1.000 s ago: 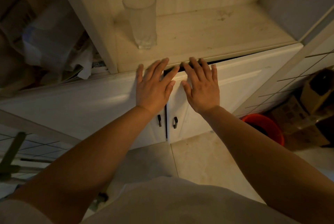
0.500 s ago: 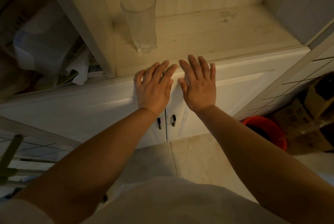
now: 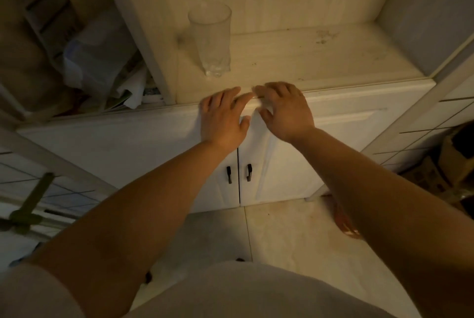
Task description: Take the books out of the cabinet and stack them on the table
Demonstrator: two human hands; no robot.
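Observation:
Two white cabinet doors (image 3: pixel 333 143) with small black handles (image 3: pixel 248 172) are closed below a pale wooden shelf (image 3: pixel 307 61). My left hand (image 3: pixel 221 118) lies flat near the top of the left door, fingers straight. My right hand (image 3: pixel 284 108) is beside it at the top of the right door, fingers spread and a little blurred, tips at the shelf's front edge. Both hands hold nothing. No books are in view.
A tall clear glass (image 3: pixel 210 40) stands on the shelf just beyond my hands. Crumpled bags and papers (image 3: pixel 102 66) fill the compartment to the left. A cardboard box (image 3: pixel 454 158) and part of an orange bucket (image 3: pixel 343 222) sit on the tiled floor at right.
The right door, ajar with a dark gap a second ago, is now pushed closed. Both hands have slid up slightly toward the shelf edge.

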